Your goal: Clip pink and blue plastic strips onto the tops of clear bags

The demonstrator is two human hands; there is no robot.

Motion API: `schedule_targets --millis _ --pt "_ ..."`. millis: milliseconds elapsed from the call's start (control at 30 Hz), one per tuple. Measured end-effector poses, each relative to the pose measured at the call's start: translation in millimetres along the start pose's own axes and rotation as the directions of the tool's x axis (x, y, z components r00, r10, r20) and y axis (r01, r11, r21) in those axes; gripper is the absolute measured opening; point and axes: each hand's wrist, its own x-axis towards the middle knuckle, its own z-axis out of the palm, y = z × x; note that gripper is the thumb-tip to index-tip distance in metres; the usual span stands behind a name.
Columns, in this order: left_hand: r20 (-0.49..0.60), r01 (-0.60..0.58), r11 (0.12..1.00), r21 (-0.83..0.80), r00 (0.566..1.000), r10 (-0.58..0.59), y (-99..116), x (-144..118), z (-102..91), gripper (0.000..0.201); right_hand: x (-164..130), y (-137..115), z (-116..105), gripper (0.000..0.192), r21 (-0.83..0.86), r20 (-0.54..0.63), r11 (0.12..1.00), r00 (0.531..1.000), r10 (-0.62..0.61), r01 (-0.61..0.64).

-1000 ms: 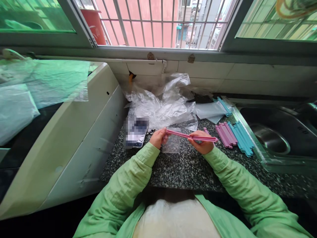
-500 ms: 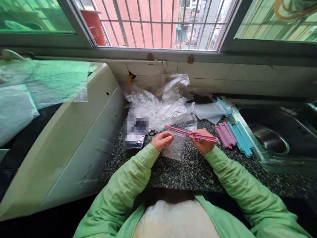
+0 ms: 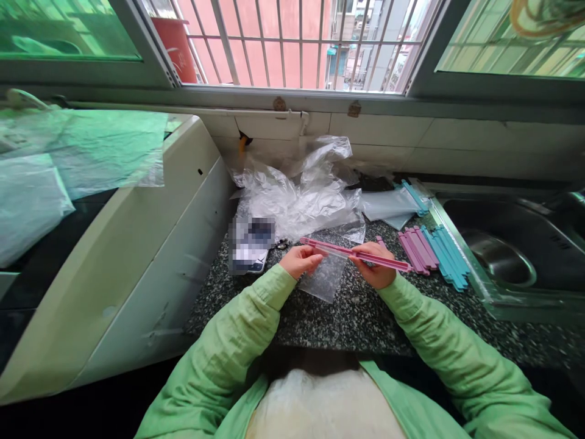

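A long pink bag sealing clip (image 3: 336,249) slants across in front of me above the counter. My right hand (image 3: 375,268) is closed around the right part of this clip. From it hangs a small clear plastic bag (image 3: 325,281), its top at the clip. My left hand (image 3: 298,261) pinches the bag's upper left edge, just under the clip's left end. Whether those fingers also touch the clip is hard to make out.
Several pink clips (image 3: 417,249) and blue clips (image 3: 444,256) lie beside the steel sink (image 3: 500,259). Flat clear bags (image 3: 388,204) sit behind them. Crumpled plastic film (image 3: 299,201) and a blurred phone (image 3: 251,247) are at the back left. A white appliance (image 3: 183,231) borders the left.
The pink clip has shifted slightly, its right end lower and further right. My left hand has moved a little right and up against the bag's edge.
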Motion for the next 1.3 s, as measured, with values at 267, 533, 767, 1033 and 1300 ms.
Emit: schedule_targets --millis 267,533,767,1033,1300 --pt "-0.092 0.014 0.995 -0.099 0.995 -0.023 2.5 1.0 4.9 0.049 -0.9 -1.6 0.8 0.005 0.026 0.021 1.000 1.000 -0.013 0.013" --pt "-0.167 0.006 0.985 -0.171 0.985 -0.035 4.3 2.8 6.7 0.048 -2.1 -4.3 2.9 0.005 0.027 0.042 1.000 0.999 -0.011 0.010" --pt "-0.239 -0.004 0.982 -0.190 0.970 -0.043 3.0 4.8 6.2 0.046 -3.9 -5.7 5.2 0.006 0.029 0.071 0.999 0.997 0.023 -0.025" --pt "-0.241 0.002 0.985 -0.170 0.969 -0.044 -0.2 5.9 4.2 0.044 -2.3 -4.9 3.3 0.006 0.054 0.087 0.999 0.996 -0.004 0.000" --pt "-0.305 -0.025 0.980 -0.195 0.952 -0.036 3.0 4.9 5.7 0.042 0.5 -2.1 -0.3 0.016 0.086 0.023 0.992 0.995 -0.096 0.094"
